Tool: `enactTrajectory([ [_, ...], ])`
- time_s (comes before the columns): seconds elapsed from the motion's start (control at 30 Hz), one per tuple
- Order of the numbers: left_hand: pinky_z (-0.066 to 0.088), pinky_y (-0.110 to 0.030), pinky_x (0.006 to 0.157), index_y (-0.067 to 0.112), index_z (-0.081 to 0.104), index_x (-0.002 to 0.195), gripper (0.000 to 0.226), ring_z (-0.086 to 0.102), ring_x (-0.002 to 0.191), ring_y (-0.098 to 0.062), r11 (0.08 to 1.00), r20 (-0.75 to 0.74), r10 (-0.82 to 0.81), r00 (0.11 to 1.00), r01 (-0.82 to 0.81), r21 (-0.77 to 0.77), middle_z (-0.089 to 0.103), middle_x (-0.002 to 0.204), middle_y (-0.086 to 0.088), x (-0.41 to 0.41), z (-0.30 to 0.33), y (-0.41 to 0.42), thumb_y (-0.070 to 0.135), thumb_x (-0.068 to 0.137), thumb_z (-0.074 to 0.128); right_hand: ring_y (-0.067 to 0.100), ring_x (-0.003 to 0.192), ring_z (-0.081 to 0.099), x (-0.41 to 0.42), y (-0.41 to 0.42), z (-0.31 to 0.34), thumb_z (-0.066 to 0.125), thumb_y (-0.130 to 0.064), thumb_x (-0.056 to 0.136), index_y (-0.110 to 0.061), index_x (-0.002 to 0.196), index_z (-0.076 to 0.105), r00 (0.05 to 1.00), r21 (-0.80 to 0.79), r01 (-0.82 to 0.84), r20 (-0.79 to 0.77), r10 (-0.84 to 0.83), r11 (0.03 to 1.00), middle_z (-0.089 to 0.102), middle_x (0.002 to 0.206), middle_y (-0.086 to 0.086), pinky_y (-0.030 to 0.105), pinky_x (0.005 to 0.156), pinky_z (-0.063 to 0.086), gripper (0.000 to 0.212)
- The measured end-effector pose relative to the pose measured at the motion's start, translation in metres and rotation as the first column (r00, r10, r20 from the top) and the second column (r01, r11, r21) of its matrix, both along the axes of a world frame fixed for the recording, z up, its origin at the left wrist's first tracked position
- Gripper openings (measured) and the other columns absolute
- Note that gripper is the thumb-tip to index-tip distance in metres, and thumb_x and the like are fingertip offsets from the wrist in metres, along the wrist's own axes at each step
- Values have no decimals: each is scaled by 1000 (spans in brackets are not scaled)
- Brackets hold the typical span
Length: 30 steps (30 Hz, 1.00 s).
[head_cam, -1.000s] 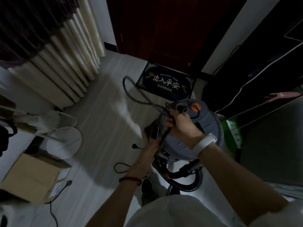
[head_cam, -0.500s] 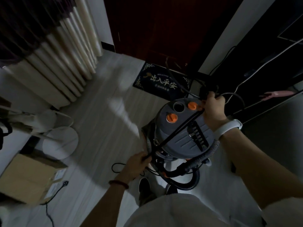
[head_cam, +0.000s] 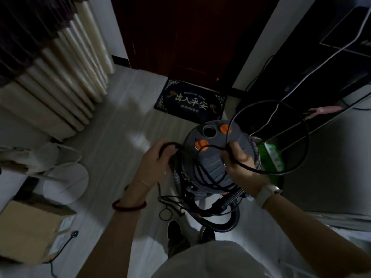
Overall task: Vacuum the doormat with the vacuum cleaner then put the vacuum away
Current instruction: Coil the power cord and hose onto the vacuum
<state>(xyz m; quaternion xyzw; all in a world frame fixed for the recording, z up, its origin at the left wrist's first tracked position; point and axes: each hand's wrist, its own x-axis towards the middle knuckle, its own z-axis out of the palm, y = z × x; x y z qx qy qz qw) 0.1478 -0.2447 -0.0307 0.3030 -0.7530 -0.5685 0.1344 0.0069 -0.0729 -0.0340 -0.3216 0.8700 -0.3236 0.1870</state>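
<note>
Head cam: vacuum cleaner (head_cam: 212, 157) on floor near doormat (head_cam: 190, 102). Both hands, left hand (head_cam: 158, 157) & right hand (head_cam: 239, 159), curled round power cord (head_cam: 301, 137). Cord limp, tangle-prone; canister prob. heavy, lift by top.

Home entryway: doormat (head_cam: 190, 104) before dark door (head_cam: 186, 35), curtains (head_cam: 66, 63).

Dim room. Pale wood-grain floor (head_cam: 112, 137). Dark red-brown door (head_cam: 190, 33) at far end between white walls. Cream pleated curtain (head_cam: 60, 81) at left. Cardboard box (head_cam: 28, 229) lower left. Dark cabinet (head_cam: 321, 63) at right.
</note>
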Motion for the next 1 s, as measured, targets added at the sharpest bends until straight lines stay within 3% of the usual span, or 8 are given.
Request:
enactTrajectory([
  [0.1,39,-12,73,13,62,99,26,54,81,14,991,-9,-42,999,41,-125,63,89,-2,-25,29,-11,29,92,44,16,68,61,14,-18,27,45,3,93,-11,83,50,961,-223,-15,267,76,975,55,76,8,15,58,43,17],
  [0.17,34,-20,92,12,55,126,48,50,118,-12,947,120,-143,982,171,-273,57,124,-12,-41,39,-12,37,90,37,-2,51,55,16,-30,42,38,8,94,2,92,52,825,-360,2,528,201,933,57,68,3,6,50,39,15],
  [0.33,28,-30,94,17,28,145,48,36,129,-33,808,383,-254,888,413,-420,37,140,-22,-57,42,-4,30,99,36,11,49,35,-9,-27,48,47,-25,92,-8,82,60,508,-296,49,829,231,954,60,65,1,19,41,23,24],
  [0.53,32,-31,84,15,27,145,50,45,116,-35,743,436,-343,832,524,-416,45,124,-22,-65,28,3,30,98,38,8,48,38,-6,-14,41,57,-28,90,-17,70,49,745,-68,-253,623,239,965,45,57,-4,19,47,32,24],
  [0.7,34,-14,100,14,43,137,41,43,129,-14,887,161,-413,896,436,-153,48,138,-5,-52,7,0,20,97,45,3,51,55,-16,-7,38,47,-8,95,-15,87,57,787,-185,23,609,96,983,65,66,-5,16,50,46,14],
  [0.77,34,0,91,19,45,133,38,45,120,2,896,84,-443,893,445,2,50,131,8,-41,0,0,15,96,47,20,74,64,-28,0,29,50,-19,93,-16,91,53,963,-16,-35,266,38,999,67,81,2,39,69,54,4],
  [0.87,35,0,88,17,46,133,53,50,120,-7,876,155,-475,866,483,-17,54,126,6,-28,-17,-5,48,90,46,35,83,60,-42,11,21,46,-23,91,-17,104,49,984,354,-48,-146,106,934,63,90,13,47,73,50,14],
  [1.0,43,-23,92,17,50,132,67,56,113,-22,876,255,-435,864,471,-103,61,120,-10,-24,-34,-7,63,85,37,15,74,57,-56,10,27,49,-16,94,-15,84,61,948,299,-168,310,71,940,62,77,-3,31,74,47,16],
])
